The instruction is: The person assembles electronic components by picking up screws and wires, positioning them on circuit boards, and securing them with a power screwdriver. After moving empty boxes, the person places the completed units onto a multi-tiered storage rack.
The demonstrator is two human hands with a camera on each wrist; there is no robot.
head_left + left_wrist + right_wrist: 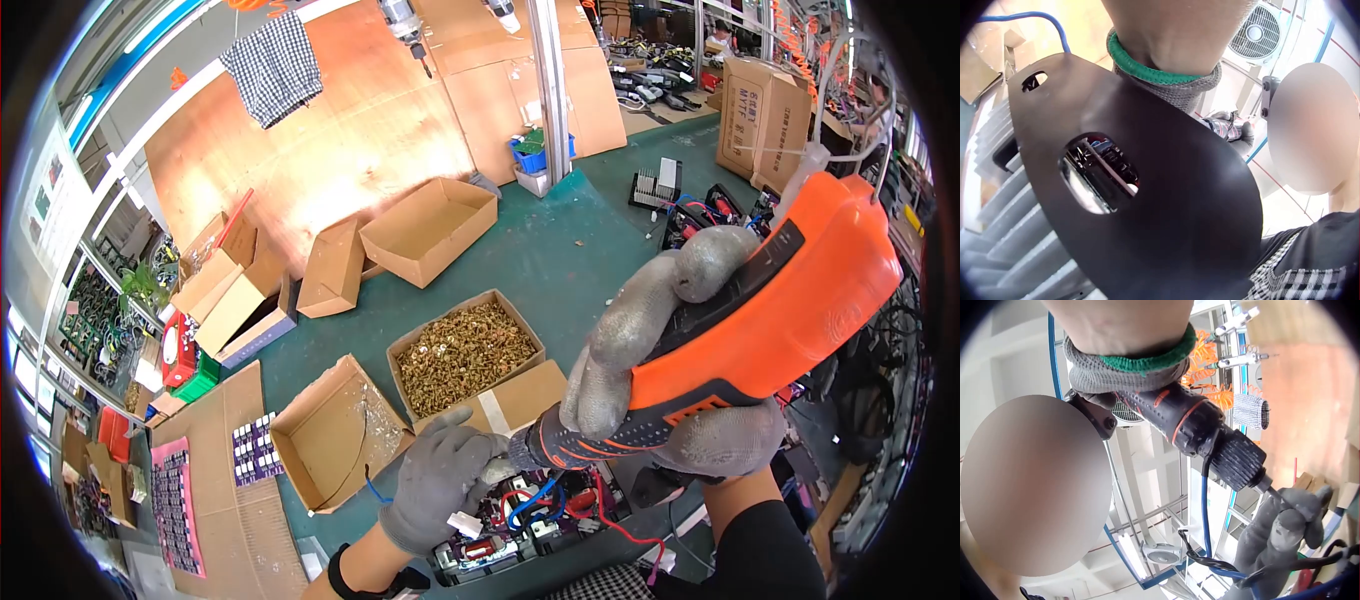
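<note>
My right hand (625, 325), in a grey coated glove, grips an orange and black power screwdriver (790, 300) that slants down to the left. Its dark chuck (1235, 459) and thin metal bit (1267, 487) show in the right wrist view. My gloved left hand (435, 490) pinches the bit near its tip between thumb and finger; any screw there is hidden by the fingertips. Below both hands lies a circuit assembly (490, 550) with red and blue wires (540, 505). Grey heatsink fins (1029, 250) fill the lower left of the left wrist view.
A cardboard box of brass-coloured screws (465, 355) stands just beyond the left hand, beside an open carton (310, 430). More cartons (430, 235) lie at the back of the green table (560, 240). Purple circuit boards (257, 450) sit at left, other assemblies (700, 215) at right.
</note>
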